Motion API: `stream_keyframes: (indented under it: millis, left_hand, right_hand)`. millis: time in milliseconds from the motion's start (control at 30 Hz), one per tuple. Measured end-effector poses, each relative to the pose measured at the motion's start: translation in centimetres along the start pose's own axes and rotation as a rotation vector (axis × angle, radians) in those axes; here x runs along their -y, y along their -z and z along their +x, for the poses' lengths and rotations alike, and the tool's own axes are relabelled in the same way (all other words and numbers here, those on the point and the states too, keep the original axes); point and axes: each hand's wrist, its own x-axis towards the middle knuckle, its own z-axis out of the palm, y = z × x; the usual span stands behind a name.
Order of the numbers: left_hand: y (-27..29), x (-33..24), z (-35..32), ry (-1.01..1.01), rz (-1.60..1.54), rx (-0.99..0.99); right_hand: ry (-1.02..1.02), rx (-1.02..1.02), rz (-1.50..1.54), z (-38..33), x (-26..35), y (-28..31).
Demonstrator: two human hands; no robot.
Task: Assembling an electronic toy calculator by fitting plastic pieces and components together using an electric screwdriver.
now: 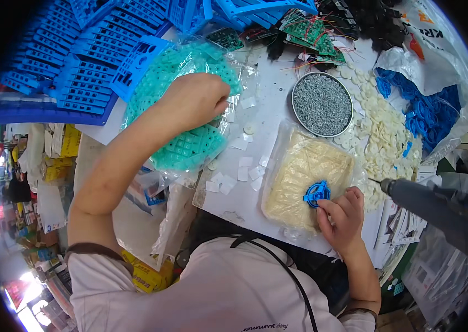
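My left hand (198, 99) is closed, fingers curled under, above a clear plastic bag of green rubber keypads (190, 149). Whatever its fingertips hold, if anything, is hidden. My right hand (346, 217) is closed, thumb and forefinger at the edge of a round blue plastic part (317, 193) with spokes inside its ring. That part rests on a plastic-wrapped, cream-coloured slab (295, 177). Just beyond the slab stands a round tin of small screws (322, 104). Many cream plastic discs (380, 124) lie in a heap to the right.
Blue plastic housings (90, 66) are piled at the far left. Green circuit boards (311, 36) with thin wires lie at the back. A bag at the right spills blue parts (433, 116). An electric screwdriver (433, 207) points in from the right. Small white squares (243, 173) dot the table.
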Motion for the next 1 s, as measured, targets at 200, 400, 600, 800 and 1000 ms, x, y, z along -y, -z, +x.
stream_keyframes:
  millis: [200, 400, 600, 800, 1000]
  left_hand:
    - [-3.2, -0.5, 1.3, 0.025, 0.191, -0.198]
    - [-4.5, -0.4, 3.2, -0.005, 0.288, -0.235]
    - [-3.7, -0.8, 3.4, 0.002, 0.235, -0.186]
    - [0.3, -2.9, 3.1, 0.001, 0.055, -0.013]
    - [5.3, 1.5, 4.2, 0.015, -0.220, -0.284]
  right_hand:
    - [-0.026, 0.000, 0.020, -0.2, 0.0, 0.0]
    - [-0.076, -0.012, -0.009, -0.3, -0.7, 1.0]
    - [-0.118, -0.050, -0.025, -0.7, -1.9, 1.8]
    - [-0.190, -0.169, -0.146, -0.6, -5.8, 3.1]
    - [-0.148, -0.124, -0.283, -0.7, -8.6, 5.7]
